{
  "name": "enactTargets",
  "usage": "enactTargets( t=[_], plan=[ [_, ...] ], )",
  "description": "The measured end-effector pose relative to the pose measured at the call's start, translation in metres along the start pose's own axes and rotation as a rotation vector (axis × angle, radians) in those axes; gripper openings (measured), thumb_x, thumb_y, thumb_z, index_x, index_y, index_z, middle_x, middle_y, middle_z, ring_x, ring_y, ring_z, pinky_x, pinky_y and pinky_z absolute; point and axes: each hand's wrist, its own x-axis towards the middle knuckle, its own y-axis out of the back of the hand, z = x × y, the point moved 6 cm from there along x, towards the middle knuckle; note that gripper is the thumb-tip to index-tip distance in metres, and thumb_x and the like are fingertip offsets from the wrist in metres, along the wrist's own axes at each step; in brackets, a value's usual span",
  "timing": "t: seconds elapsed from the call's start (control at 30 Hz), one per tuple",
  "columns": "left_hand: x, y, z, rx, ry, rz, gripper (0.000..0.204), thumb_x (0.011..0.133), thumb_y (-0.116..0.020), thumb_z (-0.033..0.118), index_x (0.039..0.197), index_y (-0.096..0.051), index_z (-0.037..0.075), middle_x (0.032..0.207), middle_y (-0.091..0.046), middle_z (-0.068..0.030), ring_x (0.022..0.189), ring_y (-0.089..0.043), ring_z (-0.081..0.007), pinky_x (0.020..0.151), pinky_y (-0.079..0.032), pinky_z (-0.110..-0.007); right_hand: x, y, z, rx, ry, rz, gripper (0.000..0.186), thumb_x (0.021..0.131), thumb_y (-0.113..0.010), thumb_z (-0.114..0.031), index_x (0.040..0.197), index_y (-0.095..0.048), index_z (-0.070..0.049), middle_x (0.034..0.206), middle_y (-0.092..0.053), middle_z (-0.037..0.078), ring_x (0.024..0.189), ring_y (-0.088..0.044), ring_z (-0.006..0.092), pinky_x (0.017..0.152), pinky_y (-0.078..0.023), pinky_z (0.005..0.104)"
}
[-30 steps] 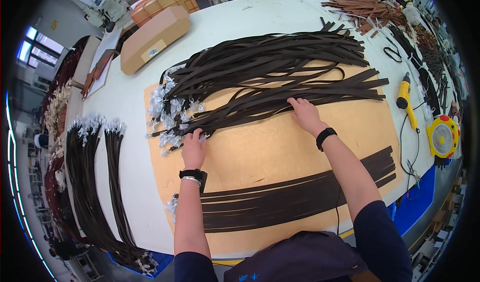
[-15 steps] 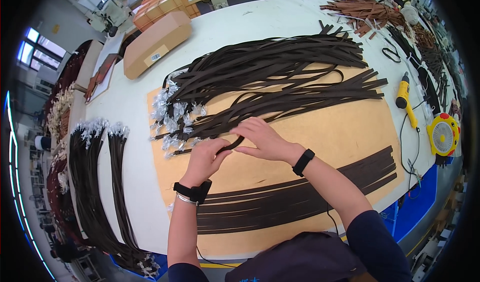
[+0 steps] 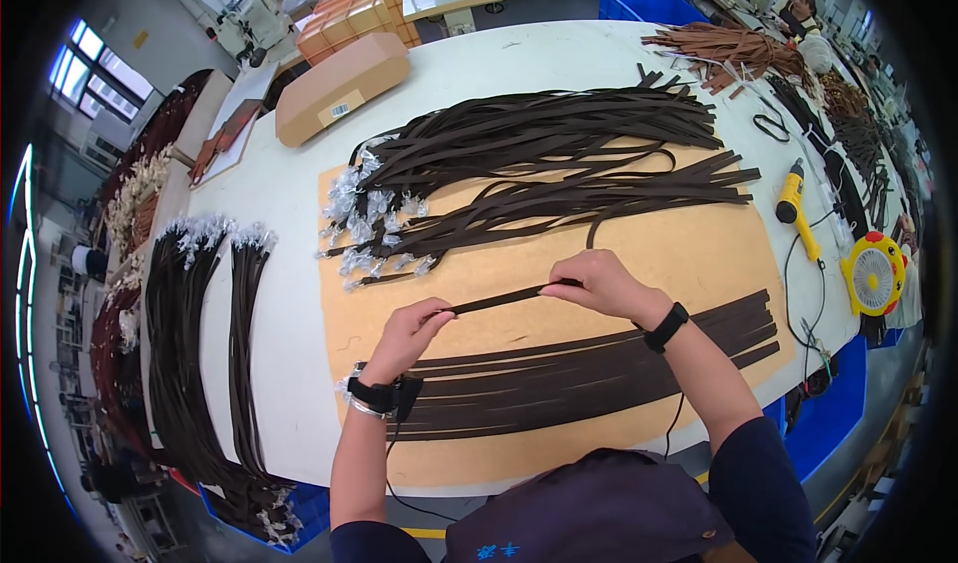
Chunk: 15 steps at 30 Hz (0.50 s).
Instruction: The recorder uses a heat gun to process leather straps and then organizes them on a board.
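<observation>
A dark brown flat strap point(image 3: 499, 300) is stretched nearly straight between my hands, above a tan sheet point(image 3: 689, 254). My left hand point(image 3: 407, 335) pinches it at the left, and my right hand point(image 3: 607, 287) grips it farther right. Past my right hand, a length of strap curves up toward the far pile. Just beyond my hands lies a bundle of dark straps point(image 3: 569, 202), with a larger pile point(image 3: 539, 129) behind it. Their left ends are wrapped in clear plastic point(image 3: 349, 204). Nearer to me, flat dark strips point(image 3: 589, 378) lie side by side.
At the left edge of the white table point(image 3: 294, 264) hang more wrapped straps point(image 3: 185, 333). A cardboard box point(image 3: 339, 89) stands at the far left. On the right are a yellow corded tool point(image 3: 791, 204), a yellow fan point(image 3: 873, 274) and brown straps point(image 3: 733, 49).
My hands have moved apart, the right one to the right and nearer to me. The strap, bent between them before, is now drawn almost straight. The whole view has shifted slightly.
</observation>
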Motion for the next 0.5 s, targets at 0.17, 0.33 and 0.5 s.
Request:
enactTargets(
  t=[0.17, 0.33, 0.5],
  plan=[
    [-0.066, 0.101, -0.09, 0.244, 0.127, 0.295, 0.019, 0.098, -0.06, 0.021, 0.098, -0.067, 0.003, 0.074, -0.062, -0.007, 0.067, -0.056, -0.0161, 0.065, -0.046, -0.029, -0.048, 0.101, 0.033, -0.056, -0.216, 0.061, 0.024, 0.083, -0.08, -0.019, 0.075, -0.064, -0.002, 0.059, -0.051, 0.006, 0.052, -0.046, 0.0165, 0.052, -0.038, 0.03],
    [-0.087, 0.121, -0.137, 0.626, 0.168, 0.323, 0.021, 0.097, -0.056, 0.027, 0.094, -0.066, 0.009, 0.092, -0.066, -0.0106, 0.084, -0.064, -0.0318, 0.071, -0.048, -0.04, -0.127, 0.18, 0.092, -0.16, -0.504, 0.089, 0.028, 0.083, -0.079, -0.014, 0.072, -0.059, 0.002, 0.063, -0.052, -0.001, 0.061, -0.045, 0.0071, 0.056, -0.037, 0.025],
    [-0.058, 0.096, -0.182, 0.83, 0.315, 0.266, 0.016, 0.091, -0.065, 0.028, 0.1, -0.065, 0.014, 0.091, -0.068, -0.0053, 0.088, -0.064, -0.0279, 0.085, -0.04, -0.043, -0.207, 0.128, 0.191, -0.222, -0.752, -0.007, 0.03, 0.081, -0.081, -0.023, 0.072, -0.065, 0.001, 0.058, -0.055, 0.005, 0.056, -0.048, 0.0116, 0.055, -0.04, 0.0301]
  ],
)
